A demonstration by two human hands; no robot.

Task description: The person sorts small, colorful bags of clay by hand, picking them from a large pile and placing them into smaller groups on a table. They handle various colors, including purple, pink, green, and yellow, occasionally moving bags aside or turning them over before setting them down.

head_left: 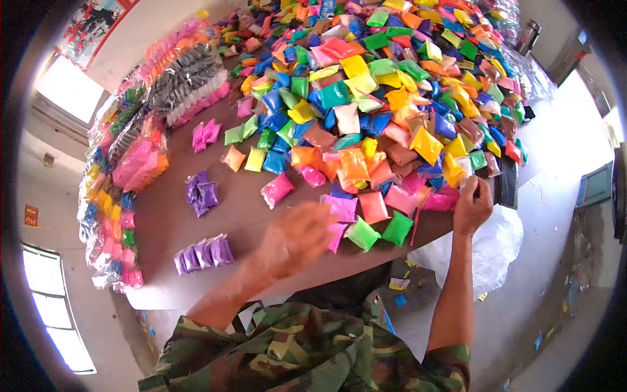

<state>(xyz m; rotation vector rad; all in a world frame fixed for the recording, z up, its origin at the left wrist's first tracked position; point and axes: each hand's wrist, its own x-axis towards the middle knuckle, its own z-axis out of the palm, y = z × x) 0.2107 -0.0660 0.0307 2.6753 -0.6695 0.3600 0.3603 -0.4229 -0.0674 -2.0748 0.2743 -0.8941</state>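
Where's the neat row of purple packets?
In the head view's lower left, the purple row lies on the table near its front edge, left of the left hand and just below the loose purple packets.

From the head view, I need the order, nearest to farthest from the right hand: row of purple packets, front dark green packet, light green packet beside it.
From the right hand:
1. Dark green packet, at the pile's front edge.
2. Light green packet, just left of it.
3. Row of purple packets, beyond the left hand.
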